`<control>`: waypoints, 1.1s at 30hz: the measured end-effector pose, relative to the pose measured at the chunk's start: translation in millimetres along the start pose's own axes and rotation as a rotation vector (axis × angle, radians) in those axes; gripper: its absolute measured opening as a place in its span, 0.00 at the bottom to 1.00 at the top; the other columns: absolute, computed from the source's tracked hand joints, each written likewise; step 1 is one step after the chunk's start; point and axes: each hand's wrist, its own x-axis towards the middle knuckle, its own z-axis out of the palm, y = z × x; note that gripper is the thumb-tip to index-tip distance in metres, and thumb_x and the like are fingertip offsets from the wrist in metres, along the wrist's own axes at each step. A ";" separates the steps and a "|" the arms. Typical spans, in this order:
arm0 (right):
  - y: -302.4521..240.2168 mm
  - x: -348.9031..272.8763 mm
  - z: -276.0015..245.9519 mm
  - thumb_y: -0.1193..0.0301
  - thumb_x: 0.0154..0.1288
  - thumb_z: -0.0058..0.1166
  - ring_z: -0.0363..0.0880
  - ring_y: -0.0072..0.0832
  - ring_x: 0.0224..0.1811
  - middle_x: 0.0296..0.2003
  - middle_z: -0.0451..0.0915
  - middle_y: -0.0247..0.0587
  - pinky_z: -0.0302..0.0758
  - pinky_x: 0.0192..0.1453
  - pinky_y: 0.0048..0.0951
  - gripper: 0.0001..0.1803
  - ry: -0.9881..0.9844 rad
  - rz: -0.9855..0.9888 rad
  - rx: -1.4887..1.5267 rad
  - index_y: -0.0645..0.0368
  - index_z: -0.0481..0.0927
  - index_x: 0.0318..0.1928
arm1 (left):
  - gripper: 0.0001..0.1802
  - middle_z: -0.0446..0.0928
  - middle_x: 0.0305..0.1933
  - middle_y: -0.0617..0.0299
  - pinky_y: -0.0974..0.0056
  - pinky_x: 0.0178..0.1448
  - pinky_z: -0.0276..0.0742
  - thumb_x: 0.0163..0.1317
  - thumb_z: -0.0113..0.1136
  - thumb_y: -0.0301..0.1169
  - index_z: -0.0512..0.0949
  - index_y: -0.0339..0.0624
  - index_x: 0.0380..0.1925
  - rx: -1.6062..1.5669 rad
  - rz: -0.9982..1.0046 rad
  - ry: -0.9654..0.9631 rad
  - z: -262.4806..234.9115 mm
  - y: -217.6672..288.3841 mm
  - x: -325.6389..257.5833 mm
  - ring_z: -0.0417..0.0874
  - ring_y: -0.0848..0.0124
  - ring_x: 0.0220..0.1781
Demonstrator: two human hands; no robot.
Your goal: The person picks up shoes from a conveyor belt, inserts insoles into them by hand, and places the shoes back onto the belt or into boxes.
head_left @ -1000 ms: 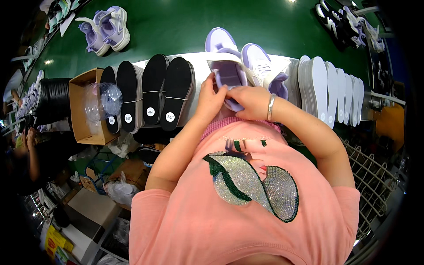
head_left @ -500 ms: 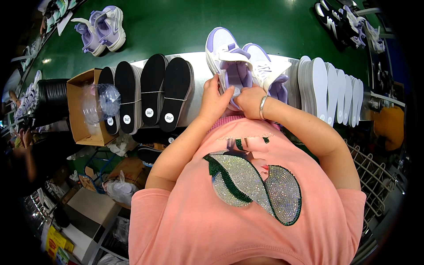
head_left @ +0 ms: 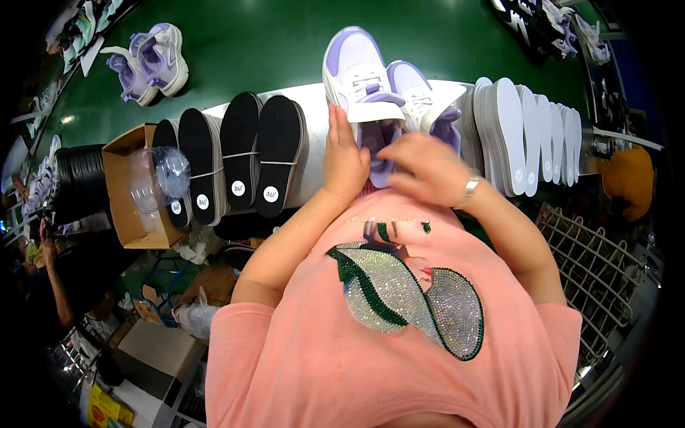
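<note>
A white and lavender sneaker lies toe away in front of me, its opening facing me. My left hand grips its left side near the heel, fingers along the outer wall and thumb at the collar. Over the heel end is my right hand, smeared by motion, so its fingers cannot be made out clearly. The matching sneaker rests close on the right, partly behind that hand. A pale tongue or flap stands raised across the first shoe's opening, whose inside is partly hidden.
Banded stacks of black insoles stand on the left beside a cardboard box with clear plastic pieces. White insoles line the right. Another lavender pair sits on the green surface. A wire basket is at lower right.
My right hand has drawn back from the shoe's opening and risen slightly to the right. My left hand has slid lower along the shoe's side. The view has shifted slightly.
</note>
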 end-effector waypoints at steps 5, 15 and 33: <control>35.8 -41.8 -29.5 0.69 0.55 0.50 0.71 0.27 0.42 0.37 0.74 0.42 0.67 0.46 0.27 0.17 0.551 0.515 0.335 0.63 0.70 0.45 | 0.41 0.44 0.61 0.33 0.56 0.60 0.56 0.41 0.50 0.22 0.43 0.28 0.58 0.072 0.103 0.057 -14.7 1.9 0.9 0.53 0.43 0.61; 78.5 -63.1 55.0 0.75 0.50 0.47 0.72 0.28 0.32 0.31 0.74 0.44 0.70 0.37 0.28 0.14 0.488 0.925 0.767 0.66 0.69 0.39 | 0.29 0.59 0.54 0.38 0.55 0.58 0.58 0.51 0.51 0.31 0.56 0.27 0.52 -0.012 0.025 -0.118 -21.4 2.2 16.9 0.60 0.46 0.56; 134.2 -46.9 -88.5 0.63 0.57 0.45 0.74 0.40 0.32 0.31 0.75 0.47 0.70 0.38 0.34 0.15 0.381 0.203 0.284 0.61 0.73 0.38 | 0.31 0.73 0.20 0.44 0.52 0.29 0.68 0.49 0.53 0.32 0.52 0.33 0.51 0.402 -0.043 -0.100 3.4 35.5 110.9 0.75 0.47 0.26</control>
